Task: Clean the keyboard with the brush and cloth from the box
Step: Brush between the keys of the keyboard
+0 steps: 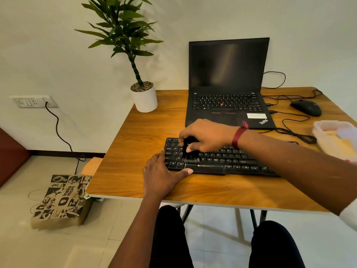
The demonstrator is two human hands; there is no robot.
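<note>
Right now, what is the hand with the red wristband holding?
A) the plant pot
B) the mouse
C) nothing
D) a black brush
D: the right hand grips the brush, with its bristles down on the keyboard.

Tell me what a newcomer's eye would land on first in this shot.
First the hands: the right hand grips a black brush on the left keys of the keyboard, while the left hand lies flat at its left end. Behind them an open laptop with a dark screen stands, and a potted plant fills the far left corner of the table.
</note>
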